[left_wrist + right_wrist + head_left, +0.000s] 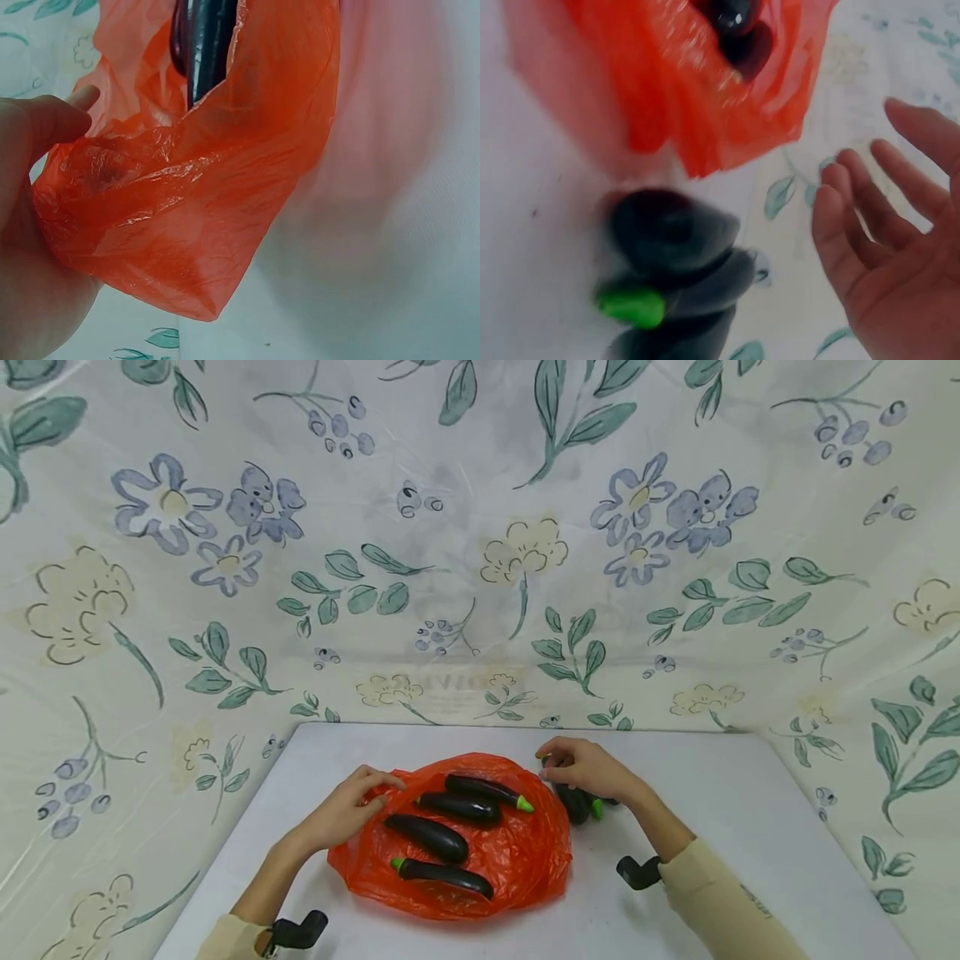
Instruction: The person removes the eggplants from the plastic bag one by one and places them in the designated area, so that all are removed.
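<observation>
A crumpled red plastic bag (528, 864) lies spread on the table, with several dark purple eggplants (461, 808) in its opening. At the bag's left rim is my left hand (337, 814), its fingers relaxed and reaching over the edge. The left wrist view shows the red plastic (172, 225) in front of the palm. My right hand (585, 766) hovers at the bag's right side with loosely bent fingers and nothing in them. Below it sit more eggplants (574, 806), one with a bright green cap (634, 306); the hand partly hides them in the head view.
The white table (720, 827) ends at a back edge against a flower-printed cloth (480, 635), which also rises at both sides. A black camera mount (300, 931) sits at the left wrist, another mount (637, 872) at the right.
</observation>
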Tool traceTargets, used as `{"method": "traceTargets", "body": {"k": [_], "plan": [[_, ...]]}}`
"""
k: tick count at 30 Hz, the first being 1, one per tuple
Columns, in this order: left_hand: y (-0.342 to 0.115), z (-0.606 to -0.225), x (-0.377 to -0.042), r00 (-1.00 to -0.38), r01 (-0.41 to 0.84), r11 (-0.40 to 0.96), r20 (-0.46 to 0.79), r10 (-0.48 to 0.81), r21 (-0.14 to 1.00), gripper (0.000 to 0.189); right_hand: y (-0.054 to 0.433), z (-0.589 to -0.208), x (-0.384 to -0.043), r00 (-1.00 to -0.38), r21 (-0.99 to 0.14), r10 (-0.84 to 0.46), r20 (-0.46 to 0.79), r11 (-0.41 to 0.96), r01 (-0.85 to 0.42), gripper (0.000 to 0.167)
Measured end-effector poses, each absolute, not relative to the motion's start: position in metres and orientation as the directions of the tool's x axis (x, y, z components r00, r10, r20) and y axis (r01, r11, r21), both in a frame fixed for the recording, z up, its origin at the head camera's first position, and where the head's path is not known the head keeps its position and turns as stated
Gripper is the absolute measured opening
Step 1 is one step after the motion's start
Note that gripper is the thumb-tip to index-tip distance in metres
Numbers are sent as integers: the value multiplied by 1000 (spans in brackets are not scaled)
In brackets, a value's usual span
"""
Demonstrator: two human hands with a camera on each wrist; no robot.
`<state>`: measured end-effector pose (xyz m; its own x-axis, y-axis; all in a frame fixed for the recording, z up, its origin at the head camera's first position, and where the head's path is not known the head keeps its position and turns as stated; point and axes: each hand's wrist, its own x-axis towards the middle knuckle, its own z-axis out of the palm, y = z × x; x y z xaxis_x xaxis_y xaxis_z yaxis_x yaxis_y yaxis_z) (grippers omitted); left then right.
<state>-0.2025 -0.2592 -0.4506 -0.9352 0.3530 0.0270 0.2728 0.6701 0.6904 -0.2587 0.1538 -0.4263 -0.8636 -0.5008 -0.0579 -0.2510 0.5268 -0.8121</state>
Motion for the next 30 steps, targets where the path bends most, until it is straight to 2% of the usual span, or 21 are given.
{"method": "traceTargets", "body": {"k": [6, 17, 30], "plan": [[-259, -449, -203, -937, 271, 675, 27, 349, 686, 28, 139, -421, -254, -821, -796, -555, -131, 553, -246, 38], [-259, -451, -204, -935, 279, 673, 32, 354, 686, 28, 118, -432, -257, -720, -710, -655, -228, 618, -337, 42], [-258, -451, -206, -927, 301, 657, 49, 373, 691, 28, 103, -437, -260, -753, -633, -598, -274, 702, -327, 42]]}}
